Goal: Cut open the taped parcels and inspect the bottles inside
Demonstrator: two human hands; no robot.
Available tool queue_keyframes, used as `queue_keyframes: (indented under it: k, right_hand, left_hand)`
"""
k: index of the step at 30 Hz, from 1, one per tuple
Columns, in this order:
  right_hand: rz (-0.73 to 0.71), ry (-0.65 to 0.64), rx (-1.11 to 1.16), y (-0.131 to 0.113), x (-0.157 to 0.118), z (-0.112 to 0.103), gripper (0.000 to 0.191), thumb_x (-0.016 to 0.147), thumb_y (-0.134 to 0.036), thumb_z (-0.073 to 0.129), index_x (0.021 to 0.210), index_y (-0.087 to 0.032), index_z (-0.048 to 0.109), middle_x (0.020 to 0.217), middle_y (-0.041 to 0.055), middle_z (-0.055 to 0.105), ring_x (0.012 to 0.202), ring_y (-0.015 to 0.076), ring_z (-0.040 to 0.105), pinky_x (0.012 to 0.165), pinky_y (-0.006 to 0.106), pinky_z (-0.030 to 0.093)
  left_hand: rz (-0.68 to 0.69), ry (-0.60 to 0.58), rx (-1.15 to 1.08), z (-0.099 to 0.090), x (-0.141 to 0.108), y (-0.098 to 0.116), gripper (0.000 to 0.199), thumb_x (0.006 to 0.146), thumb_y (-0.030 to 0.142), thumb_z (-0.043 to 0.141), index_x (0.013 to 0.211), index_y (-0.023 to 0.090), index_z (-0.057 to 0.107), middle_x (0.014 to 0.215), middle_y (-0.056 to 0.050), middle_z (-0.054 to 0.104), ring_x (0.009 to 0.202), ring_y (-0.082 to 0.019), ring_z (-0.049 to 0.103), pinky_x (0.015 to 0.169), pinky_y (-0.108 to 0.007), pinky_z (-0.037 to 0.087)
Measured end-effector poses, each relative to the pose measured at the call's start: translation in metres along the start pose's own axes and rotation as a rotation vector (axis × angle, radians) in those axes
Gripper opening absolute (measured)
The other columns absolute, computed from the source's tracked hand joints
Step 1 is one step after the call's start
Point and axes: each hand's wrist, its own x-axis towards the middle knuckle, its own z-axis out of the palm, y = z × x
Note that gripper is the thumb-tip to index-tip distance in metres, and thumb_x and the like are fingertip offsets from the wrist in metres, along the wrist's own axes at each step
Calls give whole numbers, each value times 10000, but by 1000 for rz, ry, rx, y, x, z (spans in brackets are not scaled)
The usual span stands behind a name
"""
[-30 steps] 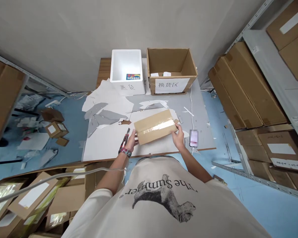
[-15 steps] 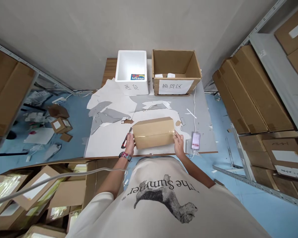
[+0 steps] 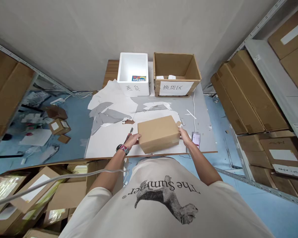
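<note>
Between my two hands is a closed brown cardboard box (image 3: 159, 134), held at its short ends near the table's front edge. My left hand (image 3: 132, 141) grips the left end, thumb against the cardboard. My right hand (image 3: 185, 135) grips the right end, fingers partly hidden by the box. Beside my left hand a red and black utility knife (image 3: 129, 135) lies on the table (image 3: 106, 138). A phone (image 3: 196, 138) on a white cable lies just right of my right hand, its screen blurred.
At the back stand a white foam box (image 3: 133, 89) with a colourful item inside and an open cardboard carton (image 3: 177, 71) with a paper label. Torn paper (image 3: 109, 115) covers the tabletop. Packed boxes (image 3: 62, 195) fill a bin at lower left. Shelves of cartons (image 3: 248, 96) stand at right.
The box has turned in my hands, so the taped seam no longer shows and a plain face is up. It has shifted slightly right, with both hands following.
</note>
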Motion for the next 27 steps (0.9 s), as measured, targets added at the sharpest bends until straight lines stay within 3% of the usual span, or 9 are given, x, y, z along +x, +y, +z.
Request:
queue_keyframes:
  k: [3,5,8,11,14,17,19,24,27]
  right_hand:
    - [-99,18,121,2,-3,1,729,629,-379,666,1350,-297,731,1486,55,783,1245,261,711,952,324,538]
    - [-138,77,149,13,-7,7,661,594,-370,641,1250,-298,692,1467,59,785,1237,247,710,958,321,537]
    - [15,197,117,33,-8,21,402,689,-480,569,1041,-288,593,1318,46,817,1154,223,730,963,325,548]
    - [151,249,81,49,-8,31,389,829,-608,437,1018,-289,554,1301,63,817,1089,221,750,935,344,573]
    - [165,257,51,55,-8,37,516,905,-698,350,1099,-290,602,1404,92,797,1135,227,757,911,339,583]
    - [148,289,28,55,-10,39,579,920,-725,361,1159,-282,647,1436,105,786,1175,229,760,910,335,587]
    - [130,325,19,53,-12,39,588,904,-726,409,1173,-273,670,1402,110,796,1174,236,764,913,337,590]
    - [-87,468,-61,45,-24,38,583,848,-700,548,1154,-235,720,1325,144,817,1222,286,760,1015,406,595]
    - [-300,597,-126,29,-38,46,514,890,-607,589,1175,-207,744,1327,170,809,1271,306,733,1128,461,558]
  left_hand:
    - [233,-57,-85,2,-4,-23,779,719,352,870,1481,248,745,1508,-118,772,1247,-294,785,1105,-456,652]
    - [294,-20,-133,6,-3,-38,824,734,322,827,1547,314,694,1630,-99,700,1349,-293,749,1148,-474,624]
    - [200,115,-131,12,7,-53,595,853,367,734,1446,320,707,1545,-91,750,1412,-287,712,1136,-477,624]
    - [146,184,16,9,20,-63,424,954,378,659,1364,295,728,1415,-96,807,1378,-288,731,1116,-487,638]
    - [201,241,223,-7,25,-75,384,953,290,668,1323,260,766,1461,-117,784,1466,-315,683,1262,-521,551]
    - [201,393,361,-31,24,-90,565,859,226,764,1422,210,724,1640,-188,647,1639,-391,507,1400,-558,380]
    - [129,508,493,-46,24,-100,669,826,242,813,1476,185,666,1678,-239,579,1637,-448,475,1372,-610,385]
    - [4,574,326,-72,33,-109,391,728,239,902,1044,239,671,1343,-213,730,1461,-461,604,1187,-574,512]
    - [-23,572,145,-79,48,-98,344,767,316,904,853,266,574,957,-123,725,1122,-386,738,961,-479,592]
